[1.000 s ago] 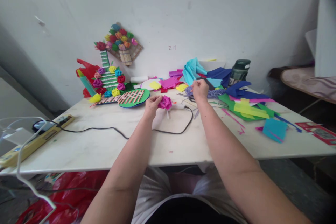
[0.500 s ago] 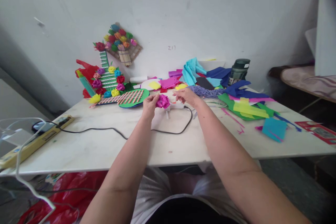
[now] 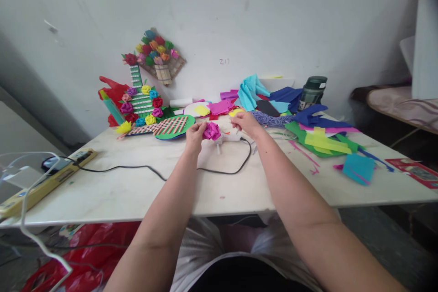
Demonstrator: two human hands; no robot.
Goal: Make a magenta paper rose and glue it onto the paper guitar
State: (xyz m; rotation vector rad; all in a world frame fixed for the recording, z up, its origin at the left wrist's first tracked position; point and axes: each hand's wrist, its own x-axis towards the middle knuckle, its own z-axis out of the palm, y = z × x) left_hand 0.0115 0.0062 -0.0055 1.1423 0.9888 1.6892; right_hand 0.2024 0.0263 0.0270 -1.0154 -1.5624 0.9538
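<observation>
A magenta paper flower (image 3: 212, 131) is pinched in the fingers of my left hand (image 3: 196, 136), above the middle of the table. To its right my right hand (image 3: 244, 123) is raised with its fingertips pressed together; whatever lies between them is too small to make out. Just under and behind the flower, between my hands, lies a white glue gun (image 3: 231, 137) with a black cord. Left of my left hand rests a green oval board (image 3: 176, 127) with a lattice of pinkish sticks.
Coloured paper flowers frame a green striped piece (image 3: 141, 104) at the back left. Paper sheets (image 3: 321, 139), purple shredded strands (image 3: 272, 119) and a dark green bottle (image 3: 313, 92) stand or lie to the right. A yellow power strip (image 3: 48, 182) is at the left edge.
My right hand has shifted slightly to the right and up, a little away from the flower. My left hand still holds the flower in nearly the same spot.
</observation>
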